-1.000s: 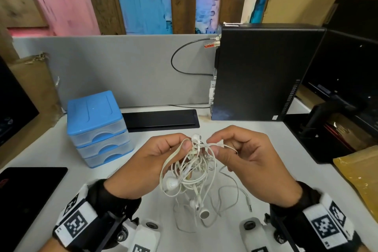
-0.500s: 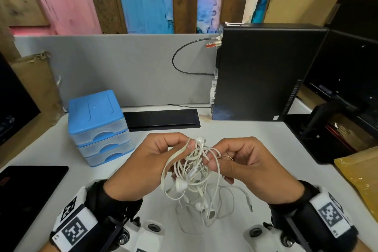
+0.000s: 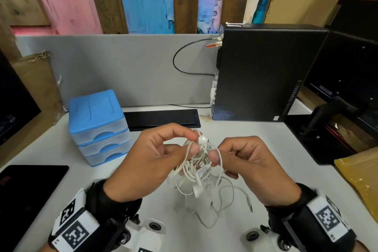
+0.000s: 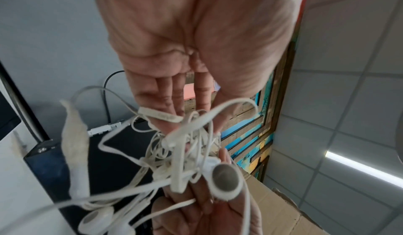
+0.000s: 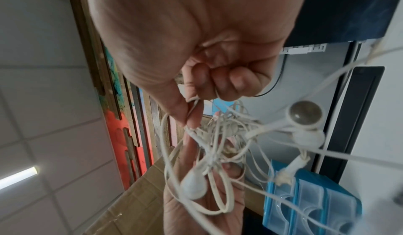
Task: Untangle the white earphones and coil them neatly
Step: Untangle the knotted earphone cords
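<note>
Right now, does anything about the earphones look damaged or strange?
Yes. One flat strand of the white earphones looks frayed and fuzzy at its end, as if worn. The rest is one tangled knot held between the left hand and right hand.

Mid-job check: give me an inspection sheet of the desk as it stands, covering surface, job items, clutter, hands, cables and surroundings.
Surface: white desk, partly bare ahead of the hands.
Job's things: white earphones, a tangled bundle held above the desk; loose strands and a plug end hang down.
Clutter: blue drawer unit at left; black slab behind the hands; yellow padded envelope at right.
Grippers: left hand pinches the bundle beside an earbud; right hand pinches a cord loop.
Cables: black cable loops into the computer tower.
Surroundings: grey partition, painted wall behind it, monitors on both sides.
</note>
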